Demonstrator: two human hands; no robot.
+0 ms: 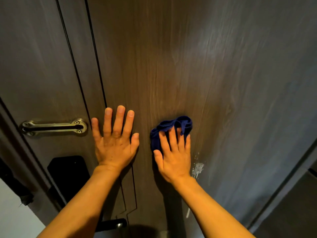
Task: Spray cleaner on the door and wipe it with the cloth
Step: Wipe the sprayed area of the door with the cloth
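Note:
A dark brown wood-grain door (171, 57) fills the view. My left hand (115, 140) lies flat on it with fingers spread, holding nothing. My right hand (173, 155) presses a crumpled dark blue cloth (173, 126) against the door, fingers spread over it. White foam of cleaner (198, 168) clings to the door just right of my right wrist, with a drip running down below it. No spray bottle is in view.
A metal door guard latch (53, 127) is fixed at the left. Below it sits a black lock body (68, 174), and a black lever handle (111, 224) shows near the bottom. The door frame (283, 194) runs along the right.

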